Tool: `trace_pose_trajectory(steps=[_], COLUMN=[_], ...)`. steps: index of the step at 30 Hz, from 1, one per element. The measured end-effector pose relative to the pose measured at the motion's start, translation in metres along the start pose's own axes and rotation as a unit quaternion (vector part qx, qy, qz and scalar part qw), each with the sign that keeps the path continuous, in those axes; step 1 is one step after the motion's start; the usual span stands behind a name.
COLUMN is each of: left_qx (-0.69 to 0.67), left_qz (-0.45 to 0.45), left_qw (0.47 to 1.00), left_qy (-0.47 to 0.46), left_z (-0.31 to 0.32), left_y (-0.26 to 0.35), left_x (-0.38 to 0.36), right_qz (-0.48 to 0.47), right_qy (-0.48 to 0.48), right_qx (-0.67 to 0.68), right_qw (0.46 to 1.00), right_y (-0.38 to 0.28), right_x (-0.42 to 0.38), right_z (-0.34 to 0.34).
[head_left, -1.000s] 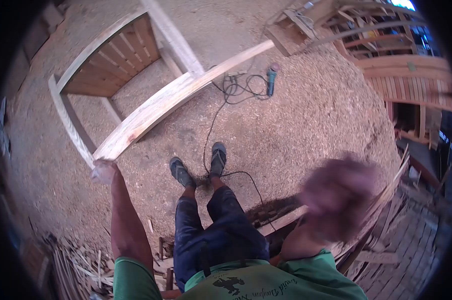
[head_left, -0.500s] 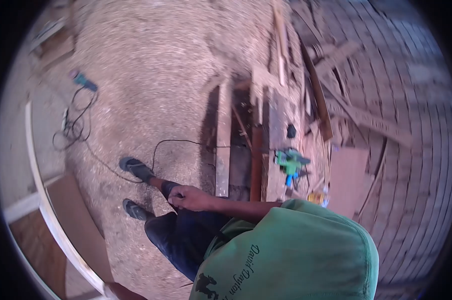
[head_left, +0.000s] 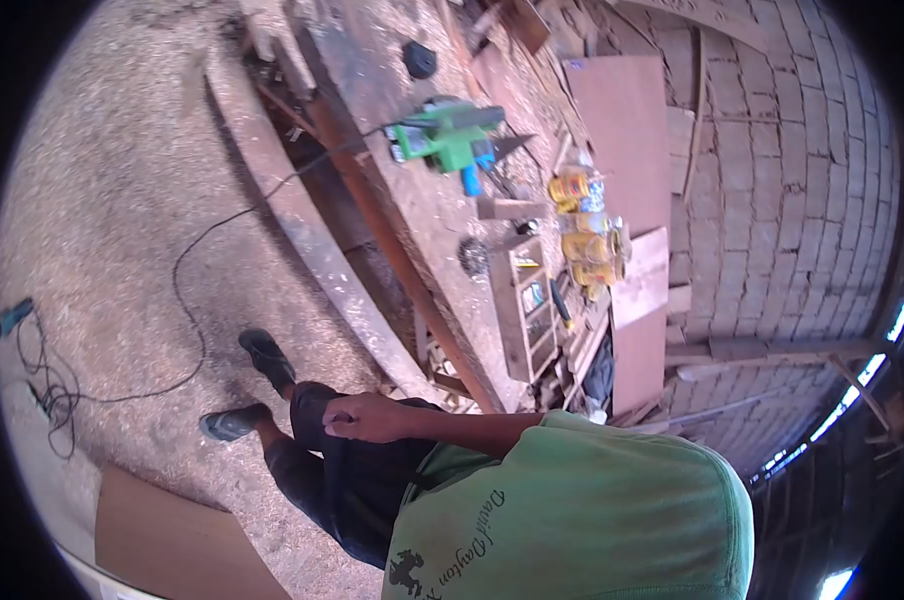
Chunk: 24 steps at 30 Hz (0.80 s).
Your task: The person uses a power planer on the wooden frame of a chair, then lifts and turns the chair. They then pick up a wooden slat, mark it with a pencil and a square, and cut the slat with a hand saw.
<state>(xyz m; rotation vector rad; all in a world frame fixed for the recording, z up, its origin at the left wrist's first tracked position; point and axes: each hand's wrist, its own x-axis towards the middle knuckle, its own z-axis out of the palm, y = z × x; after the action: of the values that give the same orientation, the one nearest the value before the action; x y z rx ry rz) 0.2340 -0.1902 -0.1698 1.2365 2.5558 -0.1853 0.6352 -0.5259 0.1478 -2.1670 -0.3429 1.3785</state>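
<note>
My right hand (head_left: pixel 364 417) is curled closed in front of my dark trousers (head_left: pixel 372 480); whatever its fingers hold, if anything, is hidden. It touches neither the bench nor the tools. My left hand is outside the picture. On the wooden workbench (head_left: pixel 412 190) ahead of me lies a green power tool (head_left: pixel 452 137) with a blue part. Its dark cord (head_left: pixel 187 255) trails across the floor. Beyond the tool a black rounded object (head_left: pixel 419 60) rests on the bench, and a wooden box with compartments (head_left: pixel 517 325) sits on its nearer end.
Yellow jars (head_left: pixel 592 250) stand behind the box, near a brown board (head_left: pixel 622 130) and a block wall (head_left: pixel 772 200). Wood shavings (head_left: pixel 122 200) cover the floor. A teal power tool (head_left: pixel 14 316) with coiled cable and a brown panel (head_left: pixel 182 540) lie to the side.
My view has swung toward the bench and wall, so the box and jars now show. My left hand, earlier at a pale curved wooden edge, has left the picture. My right hand stays closed.
</note>
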Motion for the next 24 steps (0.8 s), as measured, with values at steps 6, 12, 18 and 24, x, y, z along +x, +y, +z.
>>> trace_pose_trajectory(steps=[6, 12, 18, 24], left_qx=[0.01, 0.007, -0.046, -0.08], left_qz=[-0.022, -0.068, -0.269, -0.391], left_qw=[1.0, 0.998, 0.959, 0.914], left_qy=[-0.012, -0.016, 0.072, 0.076], left_z=[0.008, 0.005, -0.092, -0.123], left_y=[-0.003, -0.032, -0.141, -0.179], left_x=[0.0, 0.003, 0.021, 0.005], right_qz=[0.038, 0.134, 0.19, 0.143], right_qy=[0.35, 0.553, 0.402, 0.387], right_qx=[-0.106, -0.311, -0.288, -0.522], right_qw=[0.93, 0.761, 0.848, 0.747], right_y=[0.069, 0.158, 0.269, 0.205], right_x=[-0.083, -0.173, -0.186, -0.178], right_z=[-0.113, -0.294, -0.371, -0.344])
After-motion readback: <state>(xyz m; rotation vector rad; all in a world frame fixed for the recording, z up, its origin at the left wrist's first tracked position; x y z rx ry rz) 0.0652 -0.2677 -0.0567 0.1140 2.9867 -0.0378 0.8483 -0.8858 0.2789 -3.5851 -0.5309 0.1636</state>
